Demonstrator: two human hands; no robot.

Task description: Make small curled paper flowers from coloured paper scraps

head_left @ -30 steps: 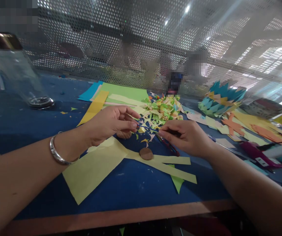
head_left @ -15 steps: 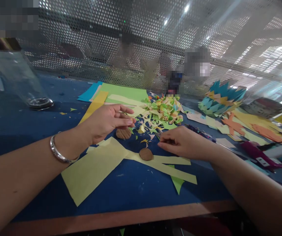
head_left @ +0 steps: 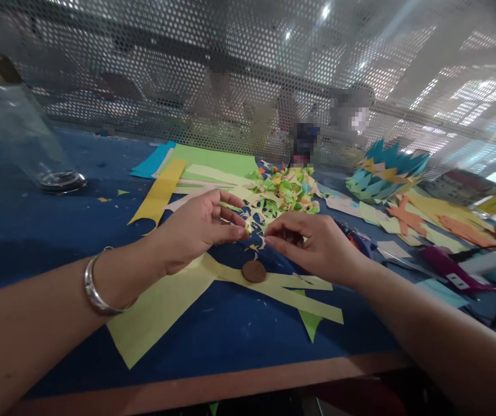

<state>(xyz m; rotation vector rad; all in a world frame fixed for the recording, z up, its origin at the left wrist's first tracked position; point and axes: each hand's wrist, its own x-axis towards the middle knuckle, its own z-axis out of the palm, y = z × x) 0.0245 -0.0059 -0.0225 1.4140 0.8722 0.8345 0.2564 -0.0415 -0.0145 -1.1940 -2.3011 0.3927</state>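
My left hand [head_left: 204, 231] hovers over the near end of the paper scraps, fingers curved and apart, with nothing visible in it. Close to its right, my right hand [head_left: 312, 242] has thumb and fingers pinched together; whatever they hold, if anything, I cannot make out. Below and between the hands, a round brown disc [head_left: 254, 271] lies on pale yellow paper strips [head_left: 308, 300]. A larger pale yellow sheet [head_left: 161, 312] extends under my left wrist. Cut scraps [head_left: 258, 211] in green, cream and yellow are spread just beyond my fingertips.
Behind the scraps sits a heap of folded paper pieces [head_left: 293, 190]. A glass bottle [head_left: 35, 138] stands at left, and green sheets [head_left: 217, 159] lie at the back. Rightward are a spiky paper ring [head_left: 388, 170] and a purple tool [head_left: 451, 268]. A perforated screen [head_left: 165, 75] borders the table.
My left hand has shifted right, and my right hand has moved slightly left, bringing the fingertips closer together. A second brown disc, visible earlier beneath my left hand, is now hidden.
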